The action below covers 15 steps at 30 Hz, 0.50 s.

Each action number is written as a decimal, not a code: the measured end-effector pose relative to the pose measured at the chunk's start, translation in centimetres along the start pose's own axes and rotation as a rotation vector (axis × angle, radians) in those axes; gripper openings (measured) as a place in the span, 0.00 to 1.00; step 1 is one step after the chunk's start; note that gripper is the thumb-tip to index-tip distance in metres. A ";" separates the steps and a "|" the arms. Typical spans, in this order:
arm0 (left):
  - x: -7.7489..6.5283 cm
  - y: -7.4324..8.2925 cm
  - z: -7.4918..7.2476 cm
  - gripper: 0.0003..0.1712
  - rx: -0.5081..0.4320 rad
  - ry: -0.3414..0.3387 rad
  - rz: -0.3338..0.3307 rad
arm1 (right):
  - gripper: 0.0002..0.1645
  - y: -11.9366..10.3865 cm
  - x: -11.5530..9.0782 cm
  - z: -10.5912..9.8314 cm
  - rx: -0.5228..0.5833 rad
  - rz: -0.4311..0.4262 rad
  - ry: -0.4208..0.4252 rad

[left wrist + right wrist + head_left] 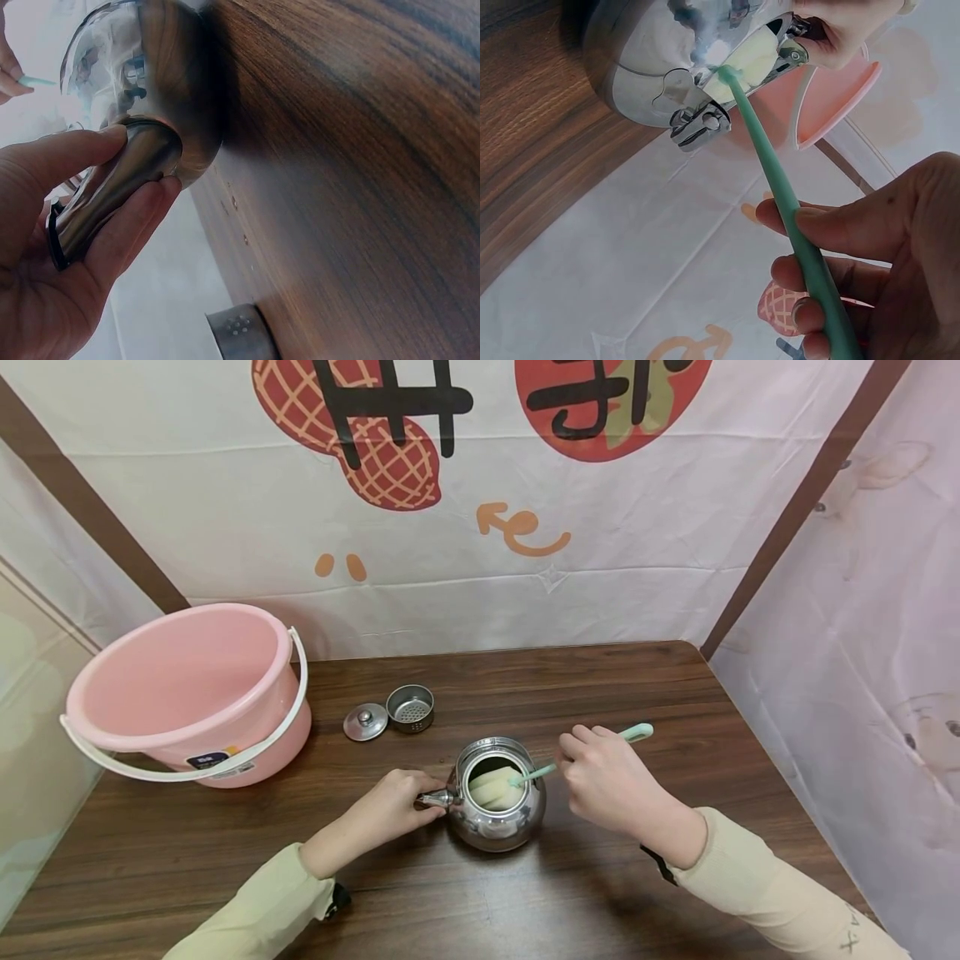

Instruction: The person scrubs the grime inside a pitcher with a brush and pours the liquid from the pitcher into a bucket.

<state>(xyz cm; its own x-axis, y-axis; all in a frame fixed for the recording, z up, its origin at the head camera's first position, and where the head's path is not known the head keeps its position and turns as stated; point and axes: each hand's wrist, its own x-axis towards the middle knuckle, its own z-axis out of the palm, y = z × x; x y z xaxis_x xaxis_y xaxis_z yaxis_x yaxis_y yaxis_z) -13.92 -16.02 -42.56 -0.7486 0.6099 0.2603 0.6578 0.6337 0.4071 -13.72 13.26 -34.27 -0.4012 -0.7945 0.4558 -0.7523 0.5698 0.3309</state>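
A shiny metal teapot (498,835) stands on the table with its top uncovered. My left hand (401,806) grips its short spout (124,187), thumb on one side and fingers on the other. My right hand (607,781) holds the mint-green handle (772,165) of a sponge brush, fingers curled round the shaft. The brush's pale sponge head (495,787) sits inside the teapot's opening, its lower part hidden by the teapot wall. Behind and left of the teapot lie its knobbed lid (366,723) and a perforated metal strainer (411,710), side by side.
A large pink bucket (292,743) with a white carrying handle (302,668) stands at the back left of the wooden table (600,685). Printed cloth (637,543) hangs behind the table and along its sides.
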 end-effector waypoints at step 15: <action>0.0 0.1 -0.2 0.13 0.016 -0.011 -0.010 | 0.09 -0.8 0.7 0.1 0.017 -0.016 -0.008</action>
<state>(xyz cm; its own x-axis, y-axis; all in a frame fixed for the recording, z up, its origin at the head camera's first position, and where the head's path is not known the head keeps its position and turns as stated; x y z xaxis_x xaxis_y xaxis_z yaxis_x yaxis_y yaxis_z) -13.85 -16.05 -42.37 -0.7543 0.6083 0.2470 0.6515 0.6473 0.3957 -13.41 12.26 -34.29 -0.3930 -0.8055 0.4435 -0.7677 0.5529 0.3239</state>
